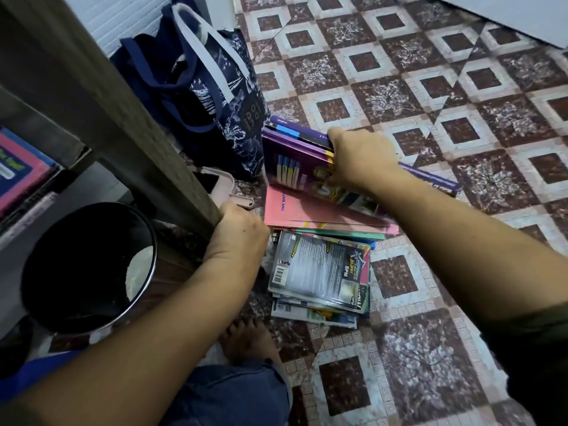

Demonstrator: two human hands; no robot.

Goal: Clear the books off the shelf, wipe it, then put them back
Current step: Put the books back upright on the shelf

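Head view: hands on books

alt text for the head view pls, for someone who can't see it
The right hand grips a bundle of purple books above book piles on a patterned tiled floor, while the left hand grips the shelf unit's edge. A navy tote bag and black bin stand nearby.

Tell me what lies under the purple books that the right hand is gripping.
Under the purple books held by the right hand lies a pink book, with thinner green and pink edges beneath. What lies deeper in the pile is covered.
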